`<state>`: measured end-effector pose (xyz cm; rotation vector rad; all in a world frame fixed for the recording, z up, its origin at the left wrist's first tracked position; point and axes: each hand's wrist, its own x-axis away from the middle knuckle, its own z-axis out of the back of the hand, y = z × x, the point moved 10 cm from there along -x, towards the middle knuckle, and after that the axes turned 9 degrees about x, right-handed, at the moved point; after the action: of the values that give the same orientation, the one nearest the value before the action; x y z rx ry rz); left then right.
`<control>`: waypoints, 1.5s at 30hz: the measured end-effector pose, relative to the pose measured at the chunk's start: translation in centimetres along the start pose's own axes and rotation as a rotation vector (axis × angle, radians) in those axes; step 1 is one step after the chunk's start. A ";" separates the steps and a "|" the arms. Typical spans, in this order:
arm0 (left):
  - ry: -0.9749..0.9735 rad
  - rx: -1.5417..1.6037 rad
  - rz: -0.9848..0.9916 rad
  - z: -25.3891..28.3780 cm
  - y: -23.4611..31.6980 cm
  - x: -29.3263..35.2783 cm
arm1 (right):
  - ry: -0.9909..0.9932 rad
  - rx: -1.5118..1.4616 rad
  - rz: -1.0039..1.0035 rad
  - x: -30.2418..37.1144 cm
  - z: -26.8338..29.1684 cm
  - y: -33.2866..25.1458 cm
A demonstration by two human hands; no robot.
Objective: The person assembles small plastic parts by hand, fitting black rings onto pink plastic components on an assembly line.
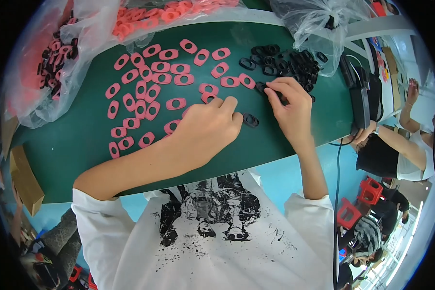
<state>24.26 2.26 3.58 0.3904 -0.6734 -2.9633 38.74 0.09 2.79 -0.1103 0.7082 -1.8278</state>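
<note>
From my distant seat I look down on a green table (72, 164) with two bare hands reaching in from the near side. Dozens of pink rings (175, 103), flat ovals with a hole, lie spread over its left and middle; a pile of black rings (302, 70) sits far right. My right hand (291, 107) is at the near left edge of that pile, thumb and forefinger close together at one black piece (260, 87) — I cannot tell whether they grip it or only touch it. My left hand (212, 126) is curled over the middle of the table, fingertips bunched and hiding anything they may hold, with a lone black ring (250, 120) lying just to their right. I judge the step in hand to be picking a single black piece from the pile; that would call for a light fingertip pinch and care not to drag its neighbours. As for containers, a clear bag (36, 108) at far left holds pink and black pieces mixed — perhaps joined, too small to say. At the far edge, loose pink pieces (171, 14) are heaped in clear plastic (142, 41). A crumpled clear bag (314, 24) stands far right, its contents unclear.
</note>
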 end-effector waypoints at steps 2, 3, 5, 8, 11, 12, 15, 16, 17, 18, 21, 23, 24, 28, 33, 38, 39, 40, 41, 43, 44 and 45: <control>0.038 0.003 0.008 0.4 0.0 0.1 | 0.048 0.021 0.047 0.2 0.9 -0.5; -0.030 0.039 0.056 0.1 -0.4 0.3 | 0.004 0.002 -0.015 0.3 1.1 -0.2; -0.095 0.077 0.103 -0.6 -0.9 0.3 | -0.039 -0.015 -0.076 0.3 1.3 -0.1; -0.102 0.077 0.093 -1.1 -0.8 0.2 | -0.160 0.069 0.076 0.5 0.0 -1.8; 0.065 -0.025 0.046 0.0 -0.2 0.2 | -0.183 0.131 0.156 0.7 -0.8 -1.3; 0.078 -0.021 0.043 0.1 -0.1 0.2 | -0.184 0.128 0.163 0.6 -0.7 -1.6; 0.085 -0.021 0.036 0.0 -0.4 0.3 | -0.128 0.038 0.099 -0.1 -0.1 -2.2; 0.081 -0.024 0.030 -0.1 -0.3 0.3 | -0.050 0.010 0.081 -0.4 0.4 -2.7; 0.084 -0.025 0.027 -0.1 -0.2 0.3 | 0.027 -0.019 0.064 -0.7 0.8 -3.1; 0.094 -0.028 0.034 -0.1 -0.2 0.2 | 0.030 -0.016 0.065 -1.0 0.0 -2.9; 0.102 -0.026 0.027 0.0 0.0 0.2 | 0.036 0.013 0.226 -1.0 -2.2 -3.1; 0.100 -0.030 0.029 0.0 0.0 0.3 | 0.049 0.022 0.244 -0.7 -2.2 -3.4; 0.094 -0.020 0.034 -0.1 -0.1 0.3 | 0.086 0.070 0.287 -0.6 -2.0 -4.0; 0.011 0.000 0.045 -0.3 -0.4 0.2 | 0.096 0.047 0.275 -0.8 -2.0 -3.9; 0.042 0.126 0.095 1.9 -1.3 -0.3 | 0.071 0.062 0.267 -0.4 -2.3 -3.6; 0.185 0.065 0.024 5.7 -6.4 -5.1 | 0.020 0.116 0.305 -0.4 -2.2 -4.5; 0.163 0.079 -0.031 5.1 -7.3 -6.4 | 0.013 0.100 0.303 -0.6 -2.2 -4.3; 0.164 0.071 -0.023 4.7 -8.3 -7.3 | 0.012 0.092 0.311 -0.5 -1.9 -4.6; 0.081 0.093 -0.029 3.4 -8.6 -8.2 | -0.028 0.089 0.241 -0.3 -1.6 -4.2; -0.007 0.115 -0.031 1.8 -8.9 -9.3 | -0.072 0.080 0.169 0.5 -1.2 -3.2; -0.053 0.123 -0.045 1.1 -8.7 -9.6 | -0.057 0.106 0.184 1.0 -0.8 -2.9; -0.099 0.131 -0.059 0.3 -8.4 -9.9 | -0.041 0.132 0.199 1.3 -0.6 -2.7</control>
<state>33.54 11.24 2.50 0.2786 -0.8851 -3.0195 35.78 -0.30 3.37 0.0097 0.5476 -1.6713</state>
